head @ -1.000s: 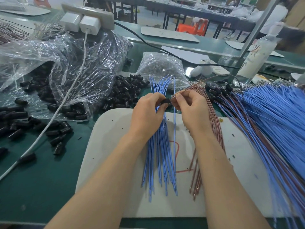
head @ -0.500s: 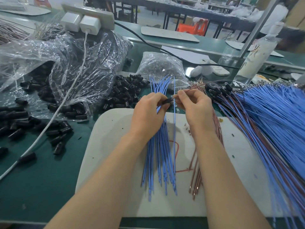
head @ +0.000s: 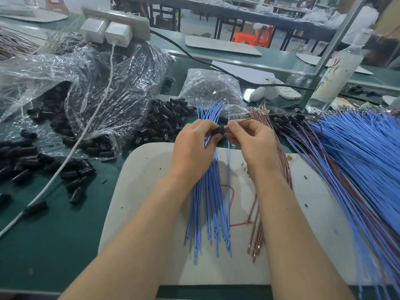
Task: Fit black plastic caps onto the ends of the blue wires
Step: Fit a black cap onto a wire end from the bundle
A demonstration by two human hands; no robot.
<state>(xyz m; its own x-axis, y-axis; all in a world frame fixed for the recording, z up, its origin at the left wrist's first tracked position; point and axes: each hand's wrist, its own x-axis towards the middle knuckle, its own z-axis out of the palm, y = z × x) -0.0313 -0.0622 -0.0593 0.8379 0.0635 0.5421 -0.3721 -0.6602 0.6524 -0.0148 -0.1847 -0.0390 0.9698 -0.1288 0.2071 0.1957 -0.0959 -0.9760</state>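
My left hand point(head: 194, 148) pinches a small black plastic cap point(head: 218, 131) above a fanned bundle of blue wires point(head: 207, 208) lying on a white board point(head: 140, 191). My right hand point(head: 253, 141) pinches the end of a thin brown wire point(head: 266, 115) against the cap's right end. That wire arcs off to the right. Loose black caps point(head: 164, 120) are heaped just left of my hands. A large pile of blue wires point(head: 357, 152) lies at the right.
A crumpled clear bag point(head: 97, 83) holding more caps fills the left. A white cable point(head: 71, 152) runs from a power strip point(head: 114, 22) across the green mat point(head: 43, 234). Brown wires point(head: 257, 230) lie under my right forearm. A clear bottle point(head: 333, 72) stands at back right.
My hands have closed together again: the wire end in my right hand now meets the cap. The brown wire rose slightly. The bundles have not moved.
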